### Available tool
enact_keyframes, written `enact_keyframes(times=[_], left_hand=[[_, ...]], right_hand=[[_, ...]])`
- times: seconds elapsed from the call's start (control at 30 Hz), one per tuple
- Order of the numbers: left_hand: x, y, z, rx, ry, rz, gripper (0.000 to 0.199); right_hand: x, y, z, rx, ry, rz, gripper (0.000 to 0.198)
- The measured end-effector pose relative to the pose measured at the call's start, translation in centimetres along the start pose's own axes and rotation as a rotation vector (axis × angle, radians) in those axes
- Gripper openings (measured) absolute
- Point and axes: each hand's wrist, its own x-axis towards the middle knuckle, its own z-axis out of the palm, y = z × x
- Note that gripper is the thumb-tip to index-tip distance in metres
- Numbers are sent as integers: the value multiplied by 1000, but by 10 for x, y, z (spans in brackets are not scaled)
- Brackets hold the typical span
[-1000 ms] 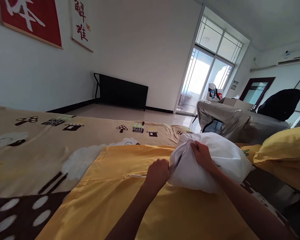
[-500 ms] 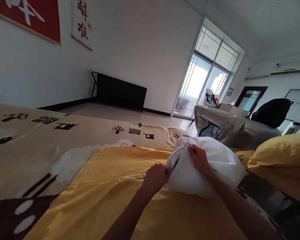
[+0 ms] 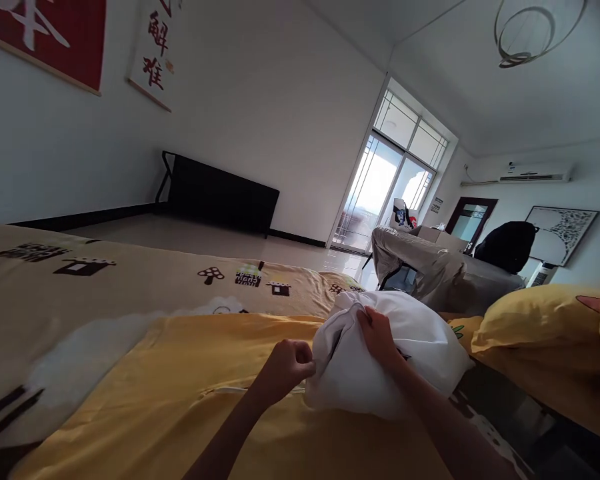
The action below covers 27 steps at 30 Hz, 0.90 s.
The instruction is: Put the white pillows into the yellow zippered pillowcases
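A plump white pillow (image 3: pixel 420 340) lies on a yellow cloth cover (image 3: pixel 190 360), with a dark gap showing along its gathered left edge. My right hand (image 3: pixel 380 337) is closed on the pillow's fabric beside that gap, its forearm crossing over the pillow. At the pillow's left edge, my left hand (image 3: pixel 285 367) has its fingers curled in a pinch; what it holds, if anything, is too small to make out. Just left of the left wrist, a pale strip (image 3: pixel 230 389) runs along a fold in the yellow cover.
Beneath the cover spreads a beige patterned blanket (image 3: pixel 145 273). Yellow cushions (image 3: pixel 535 317) sit at the right. Farther back are plastic-covered furniture (image 3: pixel 445 267) with a black bag (image 3: pixel 507 247), a folded black table (image 3: pixel 220 197) by the wall, and a glass door (image 3: pixel 380 187).
My left hand has shifted slightly left and turned, its curled fingers now more visible. The dark gap in the pillow's edge shows wider. The camera view has tilted up and right.
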Motion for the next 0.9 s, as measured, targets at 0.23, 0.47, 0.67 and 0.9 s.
enact_keyframes(times=[0.23,0.47,0.67,0.9], left_hand=[[5,4,-10,-261,-54,-165,16],[-15,11,-10,-89,-265,-239,31],[-19,5,-1,-16,-300,-251,29],[-16,0,4,-12,-208,-159,25]], right_hand=[[-3,3,-1,10,11,20,38],[-9,6,3,33,1,38,40],[-13,8,4,41,-2,43,42],[-17,8,4,35,-6,29,44]])
